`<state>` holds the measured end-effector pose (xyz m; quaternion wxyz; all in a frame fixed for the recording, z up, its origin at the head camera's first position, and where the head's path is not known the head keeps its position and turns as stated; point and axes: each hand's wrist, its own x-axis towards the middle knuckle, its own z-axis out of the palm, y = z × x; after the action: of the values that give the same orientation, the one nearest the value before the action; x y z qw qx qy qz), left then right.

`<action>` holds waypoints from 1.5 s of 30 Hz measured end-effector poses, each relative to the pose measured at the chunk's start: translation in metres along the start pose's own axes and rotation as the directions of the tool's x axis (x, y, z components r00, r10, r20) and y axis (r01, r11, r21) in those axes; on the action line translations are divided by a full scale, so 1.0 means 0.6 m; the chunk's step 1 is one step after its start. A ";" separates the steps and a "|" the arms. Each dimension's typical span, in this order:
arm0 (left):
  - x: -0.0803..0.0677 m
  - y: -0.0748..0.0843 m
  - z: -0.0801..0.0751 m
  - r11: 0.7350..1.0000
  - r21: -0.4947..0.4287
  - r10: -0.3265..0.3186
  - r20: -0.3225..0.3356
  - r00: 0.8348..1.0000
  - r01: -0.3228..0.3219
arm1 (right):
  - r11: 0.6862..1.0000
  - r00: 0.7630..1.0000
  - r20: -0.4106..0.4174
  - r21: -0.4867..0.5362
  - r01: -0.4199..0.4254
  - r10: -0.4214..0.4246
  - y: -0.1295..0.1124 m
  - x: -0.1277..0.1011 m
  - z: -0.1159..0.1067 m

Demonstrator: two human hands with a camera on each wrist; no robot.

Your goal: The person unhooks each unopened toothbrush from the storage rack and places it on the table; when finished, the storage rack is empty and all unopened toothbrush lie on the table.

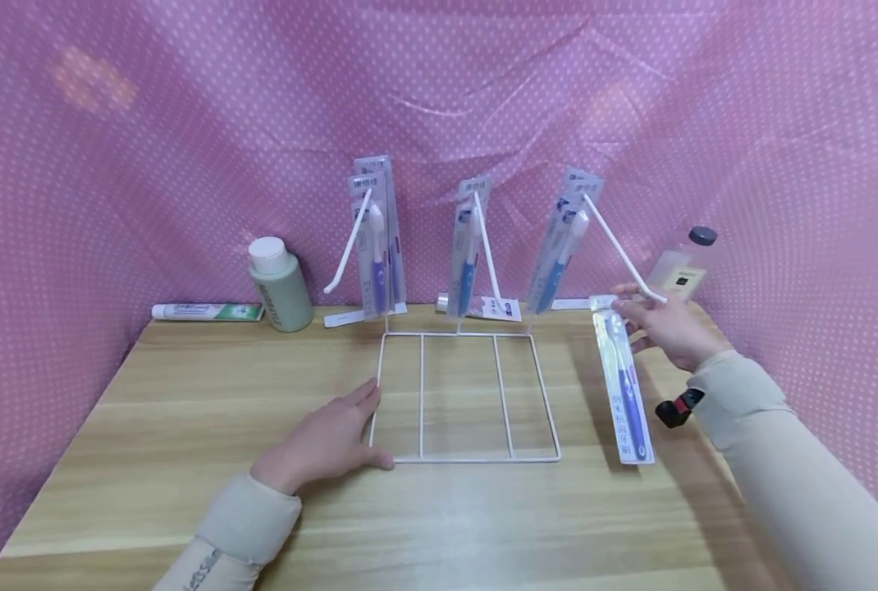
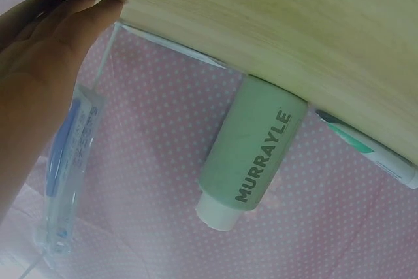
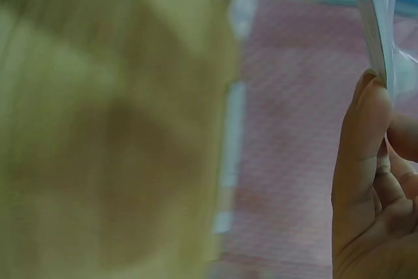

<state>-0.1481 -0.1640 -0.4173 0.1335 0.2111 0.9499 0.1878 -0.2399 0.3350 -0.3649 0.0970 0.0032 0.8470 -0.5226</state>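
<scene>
My right hand (image 1: 671,330) pinches the top end of a packaged toothbrush (image 1: 625,386) with a purple handle, which hangs down at a slant over the right of the table. In the right wrist view, thumb and fingers press on the edge of the pack (image 3: 373,27). A white wire display rack (image 1: 476,460) stands mid-table with three forward hooks. Several packaged toothbrushes hang there: purple ones (image 1: 377,263) at left, blue ones (image 1: 467,263) in the middle and more blue ones (image 1: 557,254) at right. My left hand (image 1: 328,435) touches the left side of the rack's base, fingers extended.
Along the back edge are a toothpaste tube (image 1: 206,312), a green bottle (image 1: 282,287) with a white cap, and another tube (image 1: 494,308) behind the rack. A clear bottle (image 1: 679,267) with a black cap stands behind my right hand. Pink dotted cloth (image 1: 262,107) surrounds the table.
</scene>
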 end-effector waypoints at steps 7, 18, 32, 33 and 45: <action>-0.003 0.004 0.011 1.000 -0.016 0.005 0.007 1.000 -0.005 | 0.985 0.979 0.117 -0.045 -0.164 0.168 0.074 0.046 0.027; -0.004 0.009 0.015 0.999 -0.035 0.005 -0.001 1.000 -0.005 | 0.924 0.983 -0.017 -0.340 -0.176 0.181 0.095 0.060 0.045; -0.003 0.005 0.014 0.999 -0.037 0.007 -0.009 1.000 -0.008 | 0.945 0.999 -0.032 -0.325 -0.039 0.031 0.040 0.060 0.030; -0.003 0.005 0.013 0.999 -0.038 0.008 -0.011 1.000 -0.008 | 0.962 0.998 -0.065 -0.272 0.003 -0.021 0.021 0.058 0.025; -0.007 0.004 0.001 1.000 -0.016 -0.008 -0.017 1.000 0.008 | 0.526 0.837 -0.351 0.657 0.539 -0.420 -0.222 0.028 0.033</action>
<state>-0.1435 -0.1633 -0.4162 0.1278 0.2046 0.9503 0.1967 -0.2676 0.2556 -0.2584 -0.1239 -0.1528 0.5358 -0.8211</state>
